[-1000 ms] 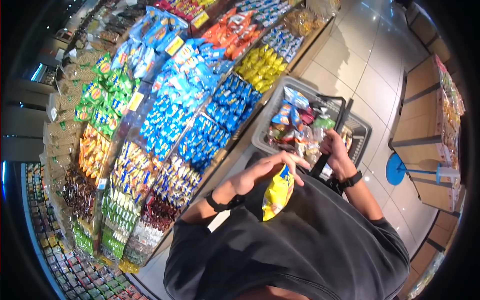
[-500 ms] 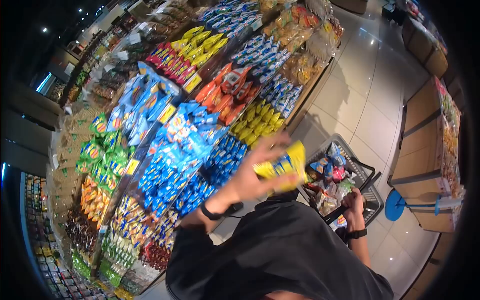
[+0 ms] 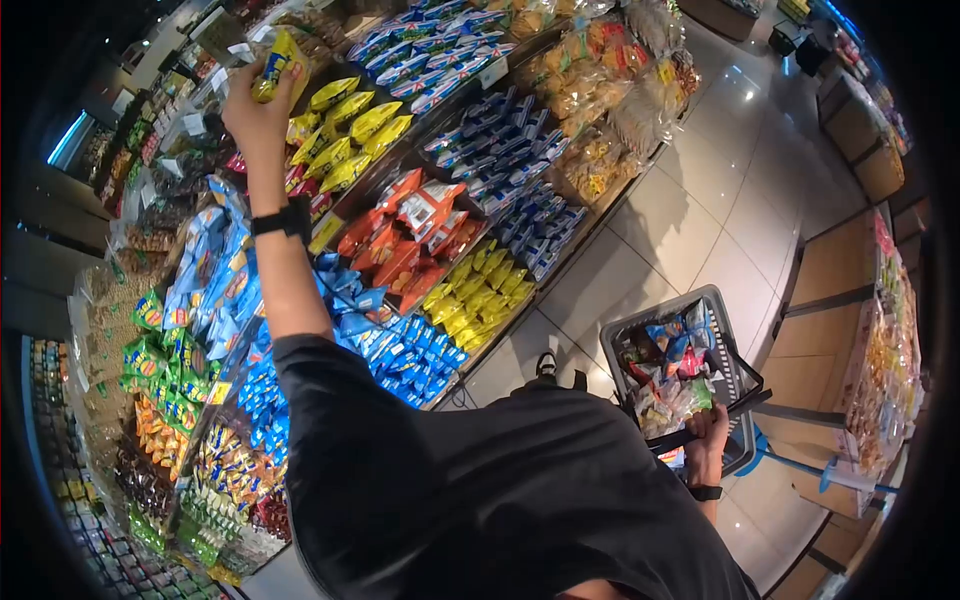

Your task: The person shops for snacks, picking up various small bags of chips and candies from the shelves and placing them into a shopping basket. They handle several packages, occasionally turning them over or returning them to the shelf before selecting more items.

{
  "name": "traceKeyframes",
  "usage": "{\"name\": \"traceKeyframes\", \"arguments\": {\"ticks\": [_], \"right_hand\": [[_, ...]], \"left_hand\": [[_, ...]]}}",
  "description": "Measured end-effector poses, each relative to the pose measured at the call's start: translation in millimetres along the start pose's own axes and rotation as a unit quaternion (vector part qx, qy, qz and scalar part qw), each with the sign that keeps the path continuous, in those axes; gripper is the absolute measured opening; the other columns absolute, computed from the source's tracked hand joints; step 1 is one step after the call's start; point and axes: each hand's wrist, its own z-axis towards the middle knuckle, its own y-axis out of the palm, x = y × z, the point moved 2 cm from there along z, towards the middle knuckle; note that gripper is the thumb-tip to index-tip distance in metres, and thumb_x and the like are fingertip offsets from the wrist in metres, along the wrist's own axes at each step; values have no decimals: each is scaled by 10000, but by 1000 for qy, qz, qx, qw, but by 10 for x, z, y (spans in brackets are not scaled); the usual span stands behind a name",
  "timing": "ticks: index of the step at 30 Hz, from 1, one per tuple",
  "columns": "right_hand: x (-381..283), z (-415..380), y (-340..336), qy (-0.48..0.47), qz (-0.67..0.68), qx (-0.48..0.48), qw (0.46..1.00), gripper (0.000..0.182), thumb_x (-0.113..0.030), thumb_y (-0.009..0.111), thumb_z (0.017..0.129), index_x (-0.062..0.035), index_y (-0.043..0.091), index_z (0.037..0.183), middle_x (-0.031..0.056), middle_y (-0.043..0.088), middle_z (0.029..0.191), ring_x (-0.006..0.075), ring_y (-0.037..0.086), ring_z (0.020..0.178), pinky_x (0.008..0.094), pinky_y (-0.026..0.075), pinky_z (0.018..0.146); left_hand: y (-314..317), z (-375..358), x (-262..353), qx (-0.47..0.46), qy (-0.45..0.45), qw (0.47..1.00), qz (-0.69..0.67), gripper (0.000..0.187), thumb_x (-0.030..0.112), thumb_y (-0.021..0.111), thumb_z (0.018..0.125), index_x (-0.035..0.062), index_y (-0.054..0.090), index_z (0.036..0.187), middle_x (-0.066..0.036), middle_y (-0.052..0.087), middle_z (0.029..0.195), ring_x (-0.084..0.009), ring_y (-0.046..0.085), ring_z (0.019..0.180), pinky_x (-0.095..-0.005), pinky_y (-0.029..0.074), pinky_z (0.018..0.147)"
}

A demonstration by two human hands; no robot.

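Note:
My left hand point(image 3: 258, 115) is stretched out to the far upper left, its fingers closed round a yellow snack bag point(image 3: 283, 62) with dark blue lettering. Just below and to the right of it, more yellow bags point(image 3: 365, 128) lie in rows on the sloping display. Low on the right, my right hand point(image 3: 710, 438) grips the dark handle point(image 3: 744, 402) of a grey shopping basket point(image 3: 612, 345). Inside the basket are mixed snack packets point(image 3: 672, 375) in blue, red, green and clear wrapping.
The tiered display carries orange-red bags point(image 3: 405, 225), light blue bags point(image 3: 205, 265), green bags point(image 3: 170, 360) and small blue packets point(image 3: 405, 355). Tiled floor point(image 3: 660, 215) runs along its right side. A wooden stand point(image 3: 825, 370) with packets is beyond the basket.
My left hand has swung from near the basket to the upper left, the yellow snack bag still in it. My right hand stays on the basket handle.

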Motion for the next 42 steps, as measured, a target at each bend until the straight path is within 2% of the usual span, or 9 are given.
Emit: {"name": "traceKeyframes", "arguments": {"ticks": [3,10,18,21,25,28,30,33,42], "right_hand": [[-153,219,168,3,0,-15,1000,308,-178,568,945,-165,403,685,-60,239,504,79,214,419,255,226,429],[-403,516,617,39,1,-71,997,295,-170,577,957,-152,407,716,-63,250,510,71,226,409,247,223,406],[-549,768,752,90,-28,-99,991,314,-186,588,968,-164,397,720,-68,250,510,63,230,410,231,216,402],[-554,840,797,94,-27,-98,990,327,-187,581,973,-164,393,706,-68,247,509,62,231,412,232,213,402],[-556,825,840,97,-31,-94,990,334,-184,570,978,-165,394,696,-68,244,506,64,232,410,236,212,401],[-553,873,804,98,-21,-101,990,332,-185,572,976,-165,398,695,-68,247,502,65,230,406,237,213,401],[-556,894,790,105,-25,-113,988,331,-184,573,976,-166,397,696,-67,249,500,66,230,406,239,216,402],[-547,912,790,107,-20,-111,988,331,-186,577,974,-168,396,698,-70,252,501,64,230,407,240,219,404],[-545,820,835,92,-43,-110,989,359,-197,553,987,-169,378,674,-72,248,497,62,240,399,231,217,396]], "left_hand": [[333,48,-450,-145,93,979,112,375,261,803,805,30,668,1068,-161,716,1002,-337,690,950,-399,523,836],[714,-70,-932,-137,156,964,165,310,106,780,777,35,652,1050,-147,696,996,-360,668,923,-410,521,797],[914,-199,-1300,-189,102,960,179,252,50,762,773,31,649,997,-152,703,976,-353,675,923,-396,524,804],[997,-264,-1482,-212,-10,970,119,273,78,774,772,38,660,1017,-163,708,988,-330,687,961,-385,526,825],[983,-233,-1437,-290,-22,952,93,317,154,739,793,54,664,1084,-183,696,1052,-354,659,1021,-411,504,899],[943,-201,-1219,-239,128,947,173,332,188,731,776,51,657,1069,-152,675,1084,-361,619,1054,-443,478,930],[783,-187,-659,-222,97,945,221,324,193,741,748,48,644,1021,-131,641,1101,-359,576,1076,-465,467,923],[827,-266,-709,-353,180,883,250,254,183,727,757,51,634,953,-134,634,1063,-366,569,1059,-471,482,864],[887,-192,-898,-331,98,923,168,119,86,684,814,12,648,901,-160,679,863,-375,654,840,-457,504,737]]}}
